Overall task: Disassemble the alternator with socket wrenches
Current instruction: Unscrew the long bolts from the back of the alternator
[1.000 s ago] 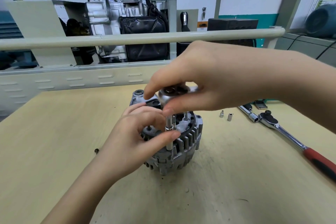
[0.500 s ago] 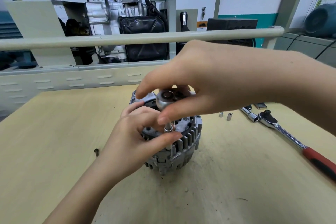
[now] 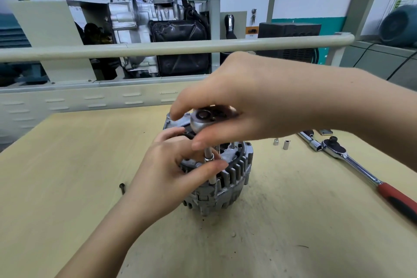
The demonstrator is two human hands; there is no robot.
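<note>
A grey finned alternator [image 3: 228, 184] stands on the wooden table [image 3: 282, 232] in the middle of the view. My right hand [image 3: 255, 101] grips the round head of a small ratchet wrench [image 3: 206, 119] above the alternator's near rim. From the ratchet head, a thin socket extension [image 3: 209, 158] runs straight down onto the housing. My left hand [image 3: 171, 176] pinches this extension between thumb and fingers and covers the alternator's left side. The bolt under the socket is hidden.
A second ratchet wrench with a red handle [image 3: 365, 176] lies on the table at the right. Two small sockets [image 3: 282, 143] stand behind the alternator. A loose dark bolt [image 3: 122, 187] lies at the left. Behind the table runs a rail [image 3: 158, 48] before an engine display.
My right hand has turned the ratchet head a little, and its forefinger has shifted left. The left hand stays pinched on the extension. The alternator has not moved.
</note>
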